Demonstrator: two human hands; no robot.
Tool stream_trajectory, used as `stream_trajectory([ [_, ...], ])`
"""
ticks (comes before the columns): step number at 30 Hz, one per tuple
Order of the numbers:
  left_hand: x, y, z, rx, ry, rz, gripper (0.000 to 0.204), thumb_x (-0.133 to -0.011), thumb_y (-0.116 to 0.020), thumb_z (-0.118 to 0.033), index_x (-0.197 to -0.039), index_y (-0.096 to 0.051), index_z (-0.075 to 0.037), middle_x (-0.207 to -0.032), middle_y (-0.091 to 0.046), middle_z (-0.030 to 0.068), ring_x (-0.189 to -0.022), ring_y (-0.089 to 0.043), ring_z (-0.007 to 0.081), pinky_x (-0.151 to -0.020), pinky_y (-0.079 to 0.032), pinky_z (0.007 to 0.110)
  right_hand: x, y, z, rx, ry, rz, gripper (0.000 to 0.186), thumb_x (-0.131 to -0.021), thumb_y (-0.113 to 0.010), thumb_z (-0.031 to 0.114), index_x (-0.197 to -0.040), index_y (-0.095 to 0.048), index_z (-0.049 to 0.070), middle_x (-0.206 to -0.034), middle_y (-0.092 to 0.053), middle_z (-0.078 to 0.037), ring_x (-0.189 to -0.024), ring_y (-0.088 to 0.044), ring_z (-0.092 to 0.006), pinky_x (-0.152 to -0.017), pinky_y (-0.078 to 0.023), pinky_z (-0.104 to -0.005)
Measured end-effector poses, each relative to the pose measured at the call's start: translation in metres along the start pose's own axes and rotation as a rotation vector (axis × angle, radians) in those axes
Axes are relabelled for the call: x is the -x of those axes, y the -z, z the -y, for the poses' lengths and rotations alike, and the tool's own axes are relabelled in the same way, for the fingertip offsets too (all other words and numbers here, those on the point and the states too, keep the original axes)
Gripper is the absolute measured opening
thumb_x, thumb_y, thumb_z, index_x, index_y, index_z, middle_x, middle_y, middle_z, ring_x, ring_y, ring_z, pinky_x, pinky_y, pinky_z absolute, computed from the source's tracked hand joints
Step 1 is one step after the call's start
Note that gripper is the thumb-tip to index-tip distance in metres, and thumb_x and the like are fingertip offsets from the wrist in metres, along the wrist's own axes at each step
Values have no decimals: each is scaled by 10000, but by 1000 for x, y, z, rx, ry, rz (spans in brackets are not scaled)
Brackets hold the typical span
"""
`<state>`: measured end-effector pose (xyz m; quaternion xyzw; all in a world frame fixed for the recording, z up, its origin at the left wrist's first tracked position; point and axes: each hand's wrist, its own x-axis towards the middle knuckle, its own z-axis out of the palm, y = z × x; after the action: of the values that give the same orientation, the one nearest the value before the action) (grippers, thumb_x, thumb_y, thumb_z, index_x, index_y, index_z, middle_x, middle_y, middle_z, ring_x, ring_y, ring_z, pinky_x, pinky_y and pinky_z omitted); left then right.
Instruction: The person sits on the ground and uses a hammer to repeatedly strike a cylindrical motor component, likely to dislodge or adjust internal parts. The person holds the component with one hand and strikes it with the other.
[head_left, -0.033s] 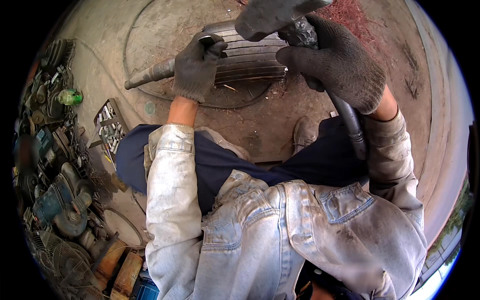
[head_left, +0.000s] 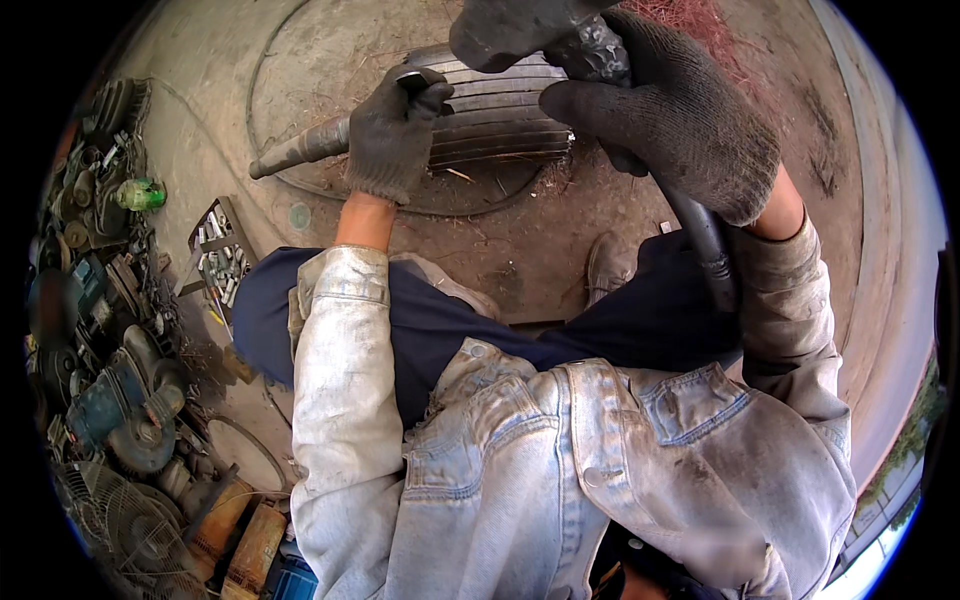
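My gloved left hand [head_left: 398, 135] is closed on a small metal piece [head_left: 410, 80] at the upper left edge of a slotted dark metal cylinder [head_left: 500, 131] lying on the ground, with a stepped shaft [head_left: 300, 150] sticking out to its left. My gloved right hand [head_left: 680, 140] grips a heavy hammer with a metal handle [head_left: 700, 245]. Its dark head [head_left: 500, 30] is raised over the cylinder's upper right part. The lower part of the small piece is hidden in my fingers.
A cable [head_left: 520, 200] loops around the cylinder. A rack of small metal pieces [head_left: 215, 255] lies by my left knee. Heaped motor parts [head_left: 110, 390], a green bottle [head_left: 140, 195] and wire fan guards [head_left: 120, 520] line the left. Reddish wire scraps [head_left: 700, 30] lie behind the hammer.
The hammer head and my right hand have shifted slightly up and to the left. My left hand stays where it was.
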<state>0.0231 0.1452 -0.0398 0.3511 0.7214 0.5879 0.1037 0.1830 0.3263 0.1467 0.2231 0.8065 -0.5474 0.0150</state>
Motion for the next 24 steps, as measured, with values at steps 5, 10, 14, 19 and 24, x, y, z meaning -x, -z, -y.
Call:
stream_trajectory([
  [5,2,-8,2,-454,-216,-53,101,-976,-713,-82,-1033,-717,1,-901,-766,123,-805,-738,205,-746,-595,348,-20,-6,32,460,327,140,351,-875,-699,288,-991,-743,-41,-836,-729,-261,-825,-731,-429,-745,-579,-470],
  [10,4,6,24,-568,-377,-64,123,-961,-701,-104,-1027,-716,-2,-897,-753,162,-792,-733,335,-722,-583,394,-55,-18,35,710,479,374,413,-865,-706,342,-947,-729,-63,-832,-715,-290,-833,-732,-444,-731,-579,-485],
  [14,7,3,14,-274,-322,-61,175,-954,-708,-153,-1076,-711,-27,-894,-742,172,-803,-717,393,-716,-578,419,-11,-14,78,595,355,263,448,-852,-717,366,-937,-725,-73,-845,-717,-302,-862,-737,-443,-747,-578,-482],
  [19,11,-1,35,-481,-347,-46,216,-941,-729,-108,-1148,-709,-54,-926,-756,159,-822,-748,325,-749,-589,387,-44,-34,18,751,455,202,417,-878,-691,298,-1013,-709,-96,-911,-730,-315,-914,-742,-440,-774,-578,-482],
  [24,13,-2,4,-276,-299,-59,191,-959,-732,-105,-1143,-726,-54,-945,-773,128,-833,-758,237,-762,-589,360,-25,-19,50,688,438,209,391,-860,-675,276,-976,-713,-95,-916,-730,-307,-901,-743,-432,-781,-580,-481],
])
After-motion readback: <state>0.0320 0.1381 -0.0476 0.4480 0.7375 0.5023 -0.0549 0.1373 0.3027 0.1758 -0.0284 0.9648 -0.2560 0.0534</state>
